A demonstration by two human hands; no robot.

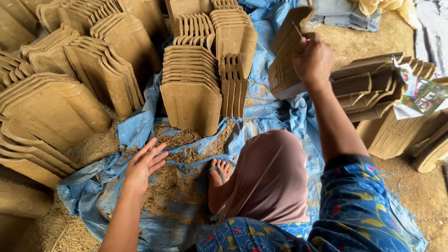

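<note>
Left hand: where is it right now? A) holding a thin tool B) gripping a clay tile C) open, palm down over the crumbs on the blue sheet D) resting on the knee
C: the left hand is spread open with fingers apart over the brown crumbs on the blue sheet, holding nothing; the right hand is the one up at a tile.

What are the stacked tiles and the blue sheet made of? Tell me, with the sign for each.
Tiles: likely unfired clay, matte tan and dusty, with moulded ribs and crumbs shed beneath them. The right hand grips one with a thin tool.
Sheet: seemingly woven plastic tarpaulin, creased with a faint sheen.
</note>
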